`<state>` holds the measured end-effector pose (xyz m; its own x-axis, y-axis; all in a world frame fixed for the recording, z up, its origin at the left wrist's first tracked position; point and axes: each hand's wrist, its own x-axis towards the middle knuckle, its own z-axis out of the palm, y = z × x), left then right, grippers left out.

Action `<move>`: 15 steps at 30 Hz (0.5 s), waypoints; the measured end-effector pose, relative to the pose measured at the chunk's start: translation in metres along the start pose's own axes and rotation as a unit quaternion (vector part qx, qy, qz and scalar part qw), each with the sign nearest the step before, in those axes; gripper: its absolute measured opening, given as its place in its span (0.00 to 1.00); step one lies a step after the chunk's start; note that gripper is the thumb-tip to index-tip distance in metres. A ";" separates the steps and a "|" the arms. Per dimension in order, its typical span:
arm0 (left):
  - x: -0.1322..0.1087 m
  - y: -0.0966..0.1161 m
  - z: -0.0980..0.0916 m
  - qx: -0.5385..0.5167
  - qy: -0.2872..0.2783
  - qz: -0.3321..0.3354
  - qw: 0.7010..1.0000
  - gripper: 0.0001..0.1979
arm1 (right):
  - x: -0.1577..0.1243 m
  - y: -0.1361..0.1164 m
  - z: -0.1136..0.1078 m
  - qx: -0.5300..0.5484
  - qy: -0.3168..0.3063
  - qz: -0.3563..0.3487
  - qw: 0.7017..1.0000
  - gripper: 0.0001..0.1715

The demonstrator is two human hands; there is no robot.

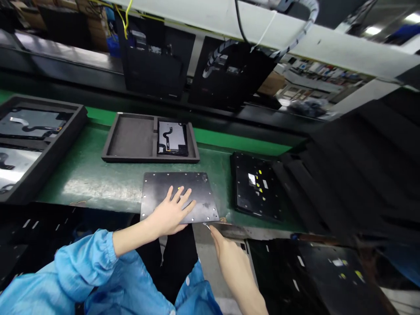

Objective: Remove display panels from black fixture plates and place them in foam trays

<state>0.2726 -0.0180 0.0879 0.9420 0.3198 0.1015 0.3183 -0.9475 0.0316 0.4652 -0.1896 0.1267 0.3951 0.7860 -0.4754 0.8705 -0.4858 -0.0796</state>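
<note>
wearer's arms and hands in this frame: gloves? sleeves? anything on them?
No gloves: the left hand and right hand are bare, with no rings or watch in view. The left arm wears a light blue smock sleeve with a gathered elastic cuff, pushed up the forearm. The right forearm shows no sleeve.

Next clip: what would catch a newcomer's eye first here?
The left hand lies flat on a dark metal plate at the near edge of the green belt. The right hand touches the plate's near right corner. Behind, a black tray holds one part.
</note>
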 end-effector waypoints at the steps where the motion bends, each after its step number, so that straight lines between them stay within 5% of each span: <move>1: -0.002 0.005 -0.003 0.028 0.002 0.003 1.000 0.36 | 0.000 -0.002 -0.004 -0.020 -0.001 -0.007 1.000 0.34; 5: 0.003 0.018 -0.026 0.095 0.047 0.037 0.994 0.23 | 0.002 0.005 -0.006 -0.038 0.001 -0.028 0.999 0.34; 10: 0.015 -0.005 -0.076 0.057 0.102 0.034 0.993 0.20 | 0.017 0.022 -0.007 0.023 0.058 -0.105 0.993 0.26; 15: 0.021 -0.027 -0.097 -0.004 0.103 0.012 0.995 0.21 | 0.056 -0.023 -0.012 0.012 0.196 -0.268 0.943 0.29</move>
<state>0.2731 0.0144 0.1855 0.9074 0.2900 0.3042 0.2938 -0.9553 0.0345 0.4709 -0.1298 0.1130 -0.0172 0.9999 -0.0020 0.9708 0.0162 -0.2393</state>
